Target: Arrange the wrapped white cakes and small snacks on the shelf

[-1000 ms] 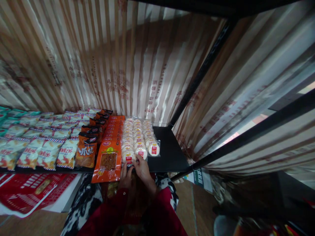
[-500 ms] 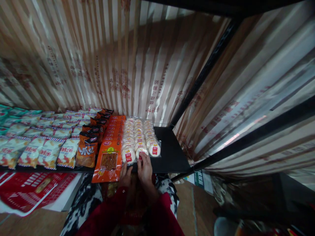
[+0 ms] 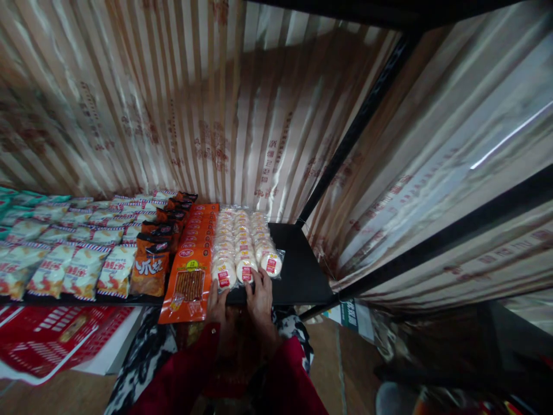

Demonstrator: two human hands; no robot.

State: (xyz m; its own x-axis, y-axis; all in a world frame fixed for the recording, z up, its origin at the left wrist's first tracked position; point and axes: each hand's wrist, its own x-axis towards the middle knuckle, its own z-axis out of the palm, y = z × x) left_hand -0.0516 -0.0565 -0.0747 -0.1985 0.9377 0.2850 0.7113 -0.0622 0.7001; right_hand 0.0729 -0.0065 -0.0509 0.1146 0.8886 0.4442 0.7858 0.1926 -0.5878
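Crackers [image 3: 245, 266] set in three rows beyond grip, right-front one [image 3: 272, 263] askew. Others' front edges touched by left hand [image 3: 217, 305], right hand [image 3: 260, 298]; pinch can't be told.

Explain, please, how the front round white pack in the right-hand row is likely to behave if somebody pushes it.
The pack would probably slide rather than roll, since its broad flat face is turned upward. Its clear wrapper looks shiny, so it may be slippery. The wrapper's loose edge, sticking out at the right, would likely crumple easily.
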